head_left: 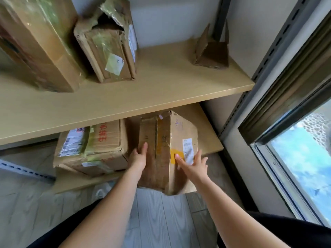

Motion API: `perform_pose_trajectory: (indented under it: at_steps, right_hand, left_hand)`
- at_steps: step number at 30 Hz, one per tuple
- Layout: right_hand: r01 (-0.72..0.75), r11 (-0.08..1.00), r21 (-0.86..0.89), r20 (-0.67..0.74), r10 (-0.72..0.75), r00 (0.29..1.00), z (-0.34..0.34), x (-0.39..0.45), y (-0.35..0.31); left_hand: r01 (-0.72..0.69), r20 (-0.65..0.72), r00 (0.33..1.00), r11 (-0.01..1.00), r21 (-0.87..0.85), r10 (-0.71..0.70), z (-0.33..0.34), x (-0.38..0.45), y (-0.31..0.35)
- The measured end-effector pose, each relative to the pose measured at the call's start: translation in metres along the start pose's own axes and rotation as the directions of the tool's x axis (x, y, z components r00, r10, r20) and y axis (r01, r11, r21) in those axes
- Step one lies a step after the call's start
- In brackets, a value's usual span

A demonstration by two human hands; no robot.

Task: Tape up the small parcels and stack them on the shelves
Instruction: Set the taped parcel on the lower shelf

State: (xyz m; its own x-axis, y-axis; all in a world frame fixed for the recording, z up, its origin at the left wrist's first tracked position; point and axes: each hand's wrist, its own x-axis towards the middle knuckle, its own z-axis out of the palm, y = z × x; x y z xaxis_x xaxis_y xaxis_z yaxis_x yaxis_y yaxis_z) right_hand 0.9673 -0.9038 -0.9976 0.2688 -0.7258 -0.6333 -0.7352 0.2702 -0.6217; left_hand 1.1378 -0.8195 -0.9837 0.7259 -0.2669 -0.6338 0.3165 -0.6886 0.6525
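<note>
Four parcels sit shelved; our flat left hand [138,157] and right hand [194,165] push this parcel [166,151], grasping nothing.

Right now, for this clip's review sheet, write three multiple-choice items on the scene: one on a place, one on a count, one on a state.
1. Where is the parcel that both hands touch?
A. upper shelf
B. lower shelf
C. window sill

2. How many boxes stand on the upper shelf?
A. one
B. three
C. five

3. How do the hands meet the parcel?
A. flat, fingers straight
B. fists
C. not touching

Answers:
1 B: the parcel sits on the lower shelf, its near end past the edge.
2 B: two big boxes on the left, one small open box on the right.
3 A: left hand and right hand press its sides.
</note>
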Motion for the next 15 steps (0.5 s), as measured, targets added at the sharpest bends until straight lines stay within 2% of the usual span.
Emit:
perform_pose_trajectory:
  at_steps: [3,6,8,10,12,15]
  right_hand:
    - [-0.129,0.991,-0.044,-0.038,0.128,0.991,0.008,0.014,0.016]
    - [-0.188,0.946,0.265,0.15,0.152,0.977,0.011,0.031,0.038]
    - [-0.169,0.905,0.391,0.164,0.113,0.98,0.01,0.038,0.052]
    - [-0.052,0.913,0.406,0.01,0.052,0.999,0.003,0.039,0.057]
    - [0.07,0.926,0.371,-0.15,-0.014,0.989,-0.013,0.036,0.051]
    - [0.134,0.955,0.266,-0.347,-0.035,0.937,-0.043,0.033,0.03]
  left_hand:
    - [0.073,-0.056,0.996,0.996,0.054,-0.07,-0.002,0.009,-0.009]
    - [0.099,-0.062,0.993,0.995,0.014,-0.098,-0.004,0.019,-0.016]
    - [0.094,-0.012,0.995,0.994,-0.059,-0.094,0.001,0.024,-0.017]
    - [0.097,0.064,0.994,0.983,-0.159,-0.087,0.012,0.024,-0.017]
    - [0.089,0.107,0.992,0.971,-0.223,-0.067,0.029,0.023,-0.017]
    - [0.251,0.352,0.93,0.886,-0.39,-0.108,0.057,0.018,-0.015]
